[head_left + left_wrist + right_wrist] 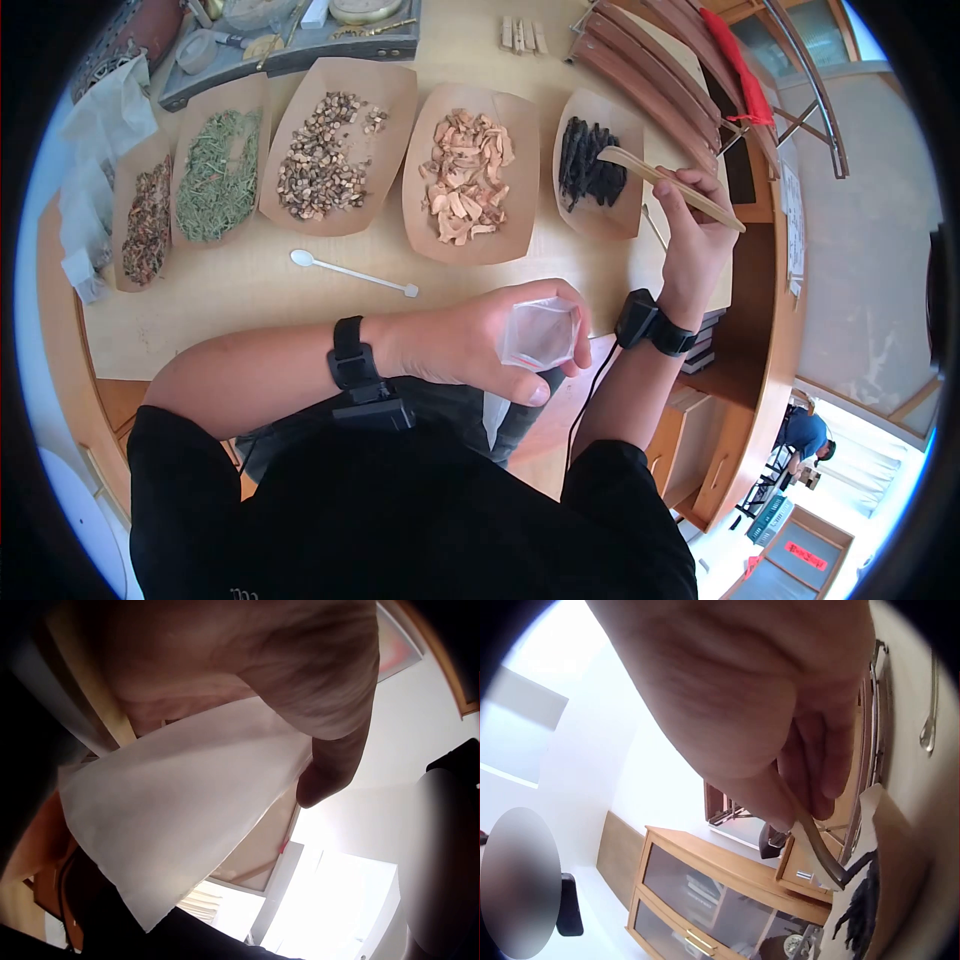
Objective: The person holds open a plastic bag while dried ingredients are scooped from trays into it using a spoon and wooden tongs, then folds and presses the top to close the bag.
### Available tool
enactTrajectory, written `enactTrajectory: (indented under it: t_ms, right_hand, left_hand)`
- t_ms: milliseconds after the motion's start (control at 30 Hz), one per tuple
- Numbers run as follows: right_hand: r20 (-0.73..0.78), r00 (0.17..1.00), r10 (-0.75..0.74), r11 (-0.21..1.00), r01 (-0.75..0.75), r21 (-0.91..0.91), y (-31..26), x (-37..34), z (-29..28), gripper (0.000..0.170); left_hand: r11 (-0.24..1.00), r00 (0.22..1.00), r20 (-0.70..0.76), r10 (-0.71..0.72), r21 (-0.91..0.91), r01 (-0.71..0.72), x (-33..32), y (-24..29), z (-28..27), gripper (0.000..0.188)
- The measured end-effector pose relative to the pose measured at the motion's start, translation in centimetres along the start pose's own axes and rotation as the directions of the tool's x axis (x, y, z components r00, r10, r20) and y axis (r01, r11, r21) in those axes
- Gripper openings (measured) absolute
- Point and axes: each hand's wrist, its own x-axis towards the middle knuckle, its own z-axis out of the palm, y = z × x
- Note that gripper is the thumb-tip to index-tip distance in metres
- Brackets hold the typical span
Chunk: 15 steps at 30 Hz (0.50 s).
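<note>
My left hand (470, 335) grips a white translucent pouch (541, 335), its open mouth facing up in the head view; the pouch's side (187, 802) hangs below the hand in the left wrist view. My right hand (698, 235) pinches wooden tweezers (640, 167). Their tips are at the dark strips (590, 165) in the rightmost paper tray (622, 222). In the right wrist view the tweezers (821, 851) reach a dark piece (860, 866) at the tray's edge.
Further left stand paper trays of pale slices (465, 180), brown pieces (320, 170), green herb (218, 175) and a dried mix (147, 225). A white spoon (355, 273) lies nearer me. Behind are clothespins (523, 36), a grey tray (390, 48) and a brown rack (650, 80).
</note>
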Motion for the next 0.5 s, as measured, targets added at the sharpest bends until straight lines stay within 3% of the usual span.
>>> enactTrajectory:
  t_ms: [33,100,133,167,233,267,333,367,400,433,500]
  right_hand:
    - [0.0,1.0,-0.003,1.0,0.003,-0.004,-0.2,-0.3,0.0,0.03]
    - [-0.12,0.993,0.008,0.976,0.018,0.217,-0.5,-1.4,-0.1,0.028]
    - [-0.098,0.995,-0.009,0.922,0.046,0.385,-0.2,-2.2,-0.5,0.027]
    - [-0.099,0.995,-0.005,0.922,0.043,0.385,-1.2,-3.4,-0.5,0.027]
    - [0.029,0.999,0.036,0.637,-0.045,0.77,-3.7,-6.5,0.2,0.018]
    - [0.045,0.997,0.07,0.562,-0.077,0.824,-3.8,-7.9,0.1,0.031]
    - [0.08,0.993,0.089,0.502,-0.114,0.857,-4.7,-10.6,0.7,0.031]
    - [0.119,0.989,0.092,0.443,-0.148,0.884,-5.3,-12.0,1.2,0.031]
    - [0.101,0.985,0.141,0.471,-0.157,0.868,-6.2,-13.2,1.9,0.033]
    - [0.131,0.983,0.129,0.463,-0.177,0.868,-6.2,-14.3,1.8,0.039]
    - [0.091,0.983,0.161,0.482,-0.159,0.862,-6.9,-16.1,2.3,0.041]
  left_hand:
    - [1.0,1.0,0.004,0.003,0.0,-0.003,0.0,0.0,0.0,0.071]
    - [1.0,0.998,-0.052,0.017,-0.014,-0.018,-0.1,0.1,0.2,0.073]
    - [1.0,0.999,-0.052,0.017,-0.014,-0.018,-0.1,0.2,0.3,0.073]
    - [0.999,0.996,-0.083,0.043,0.019,-0.041,-0.1,0.4,0.4,0.073]
    - [0.998,0.991,-0.117,0.058,0.046,-0.053,-0.2,0.2,0.6,0.073]
    - [0.994,0.984,-0.146,0.101,0.049,-0.095,-0.3,0.0,0.7,0.072]
    - [0.991,0.975,-0.181,0.13,0.046,-0.123,-0.4,-0.3,1.2,0.071]
    - [0.975,0.964,-0.2,0.173,0.172,-0.14,-0.5,-0.2,1.8,0.07]
    - [0.942,0.952,-0.209,0.222,0.298,-0.154,-0.5,0.0,2.1,0.07]
    - [0.944,0.954,-0.21,0.214,0.294,-0.147,-0.6,0.0,2.4,0.07]
    - [0.762,0.945,-0.089,0.314,0.617,-0.195,-0.7,0.1,3.1,0.073]
